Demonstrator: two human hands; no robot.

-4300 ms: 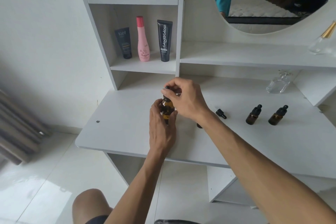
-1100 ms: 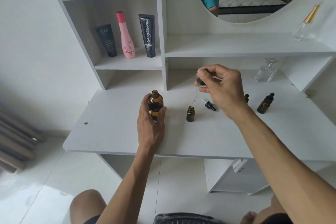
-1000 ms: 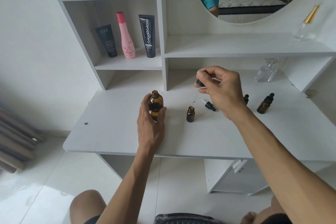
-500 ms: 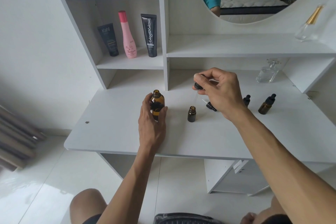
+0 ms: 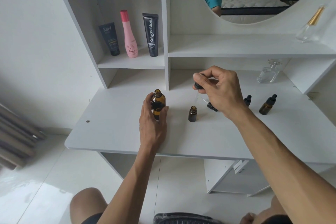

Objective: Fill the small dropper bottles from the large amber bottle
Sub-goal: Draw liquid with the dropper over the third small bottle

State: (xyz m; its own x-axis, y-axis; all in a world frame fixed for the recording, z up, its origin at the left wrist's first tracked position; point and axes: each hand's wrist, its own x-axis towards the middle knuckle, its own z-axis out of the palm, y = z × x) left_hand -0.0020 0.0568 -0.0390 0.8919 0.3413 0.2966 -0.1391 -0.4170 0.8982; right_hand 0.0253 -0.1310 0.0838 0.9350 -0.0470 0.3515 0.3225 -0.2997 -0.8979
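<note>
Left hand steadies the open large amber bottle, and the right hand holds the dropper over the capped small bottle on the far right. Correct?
Not quite. In the head view the right hand holds the dropper over the open small bottle in the middle. The left hand does steady the open large amber bottle.
</note>
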